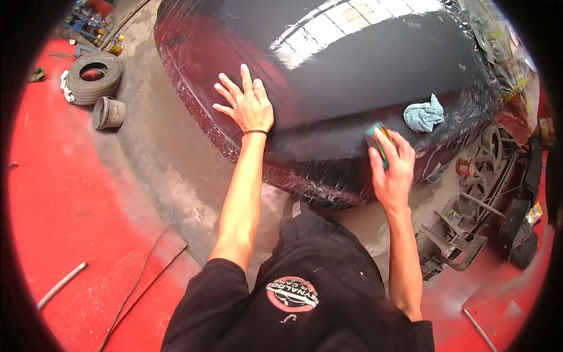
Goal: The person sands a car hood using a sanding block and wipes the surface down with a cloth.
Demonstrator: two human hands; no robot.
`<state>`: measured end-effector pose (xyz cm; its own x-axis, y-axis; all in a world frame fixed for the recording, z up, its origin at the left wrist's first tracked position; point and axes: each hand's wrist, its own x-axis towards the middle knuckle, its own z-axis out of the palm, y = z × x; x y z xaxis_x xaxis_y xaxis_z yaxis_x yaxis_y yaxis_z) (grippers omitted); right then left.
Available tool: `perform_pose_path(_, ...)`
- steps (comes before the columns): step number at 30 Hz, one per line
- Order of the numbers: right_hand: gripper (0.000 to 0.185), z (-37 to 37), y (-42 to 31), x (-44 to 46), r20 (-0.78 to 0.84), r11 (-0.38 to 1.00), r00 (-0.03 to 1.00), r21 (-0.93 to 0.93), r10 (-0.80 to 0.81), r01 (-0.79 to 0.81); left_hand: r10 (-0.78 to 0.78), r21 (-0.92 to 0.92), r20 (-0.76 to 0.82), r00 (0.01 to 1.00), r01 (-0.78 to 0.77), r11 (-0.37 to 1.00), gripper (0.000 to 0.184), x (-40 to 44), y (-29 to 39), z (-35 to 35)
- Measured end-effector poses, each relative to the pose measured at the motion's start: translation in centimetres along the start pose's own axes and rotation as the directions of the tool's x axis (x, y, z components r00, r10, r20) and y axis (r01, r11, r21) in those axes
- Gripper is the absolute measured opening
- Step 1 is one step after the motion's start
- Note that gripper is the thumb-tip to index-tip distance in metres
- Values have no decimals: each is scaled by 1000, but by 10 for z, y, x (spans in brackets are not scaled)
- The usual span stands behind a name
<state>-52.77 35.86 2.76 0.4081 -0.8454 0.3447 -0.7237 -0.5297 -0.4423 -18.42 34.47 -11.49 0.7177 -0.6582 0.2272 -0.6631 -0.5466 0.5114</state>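
Note:
A dark, glossy car hood (340, 88) fills the upper middle, with a bright reflection near its top. My left hand (251, 105) lies flat on the hood's left part, fingers spread, holding nothing. Further right, near the hood's front edge, my right hand (394, 167) grips a small teal and dark block (377, 141) against the surface. A crumpled light-blue cloth (424, 114) rests on the hood just beyond and to the right of that hand.
A tire (94, 78) and a grey bucket (109, 113) stand on the floor at upper left. Metal parts (454, 229) and a small red can (465, 167) lie at right. Plastic sheeting (510, 64) hangs at upper right. A cable (138, 281) crosses the floor.

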Motion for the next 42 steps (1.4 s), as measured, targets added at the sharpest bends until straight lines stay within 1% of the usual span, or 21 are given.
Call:
perform_pose_path(2, 41, 26, -4, 28, -17, 994, 996, -69, -85, 84, 11, -19, -23, 1000, -11, 1000, 63, -9, -2, 1)
perform_pose_path(4, 42, 49, -9, 41, 19, 990, 996, -114, -83, 85, 17, -19, -29, 999, -17, 1000, 64, -15, -1, 0)
perform_pose_path(6, 43, 64, -11, 47, -13, 986, 995, -136, -98, 96, 24, -43, -32, 999, -26, 999, 64, -17, -1, 0)
perform_pose_path(7, 43, 67, -8, 48, -49, 986, 994, -140, -97, 89, 31, -34, -52, 998, -33, 999, 63, -17, -1, 2)
perform_pose_path(10, 44, 65, 4, 56, -93, 979, 991, -186, -100, 82, 47, -13, -85, 995, -48, 999, 63, -17, -3, 4)
perform_pose_path(11, 44, 63, 8, 62, -88, 971, 985, -202, -149, 129, 46, -29, -91, 995, -49, 998, 62, -17, -1, 4)
perform_pose_path(14, 42, 65, 19, 102, -101, 955, 976, -246, -193, 164, 43, -35, -88, 995, -46, 998, 61, -18, 0, 4)
perform_pose_path(16, 40, 72, 24, 139, -117, 940, 976, -312, -184, 140, 49, -35, -94, 994, -53, 998, 61, -17, -2, 4)
perform_pose_path(18, 39, 72, 28, 141, -111, 945, 976, -294, -185, 145, 56, -41, -89, 994, -60, 997, 61, -17, -2, 3)
perform_pose_path(21, 44, 62, 29, 104, -100, 960, 980, -239, -174, 146, 42, -10, -74, 996, -43, 999, 61, -17, -1, 3)
perform_pose_path(22, 48, 60, 28, 88, -114, 962, 972, -207, -205, 178, 36, -8, -64, 997, -36, 999, 62, -16, -1, 2)
perform_pose_path(24, 47, 61, 35, 87, -109, 958, 968, -205, -225, 200, 29, -11, -75, 997, -30, 999, 62, -15, 0, 4)
perform_pose_path(28, 43, 81, 40, 160, -156, 944, 954, -253, -256, 212, 24, -24, -69, 997, -26, 999, 62, -15, 1, 2)
perform_pose_path(30, 41, 85, 41, 168, -161, 947, 958, -259, -237, 191, 30, -14, -63, 998, -31, 999, 63, -16, 0, 1)
perform_pose_path(33, 39, 64, 51, 131, -78, 924, 930, -169, -358, 342, 37, -5, -82, 996, -38, 999, 64, -14, 1, 3)
perform_pose_path(34, 39, 56, 52, 112, -16, 922, 928, -123, -372, 367, 40, -3, -102, 994, -41, 999, 64, -15, 1, 5)
perform_pose_path(36, 39, 51, 59, 100, 55, 895, 903, -124, -425, 429, 35, -12, -117, 993, -37, 999, 65, -17, 4, 5)
perform_pose_path(38, 40, 58, 61, 139, 75, 834, 845, -138, -529, 534, 41, -10, -128, 991, -43, 999, 65, -17, 3, 7)
perform_pose_path(39, 42, 68, 55, 165, 52, 834, 840, -98, -541, 543, 42, 1, -128, 991, -43, 999, 66, -17, 2, 7)
perform_pose_path(40, 43, 74, 46, 189, 68, 829, 833, -85, -549, 553, 47, 8, -117, 992, -46, 999, 66, -17, 1, 6)
perform_pose_path(42, 44, 91, 39, 216, 48, 828, 833, -91, -551, 553, 53, 15, -94, 994, -51, 999, 68, -19, 2, 3)
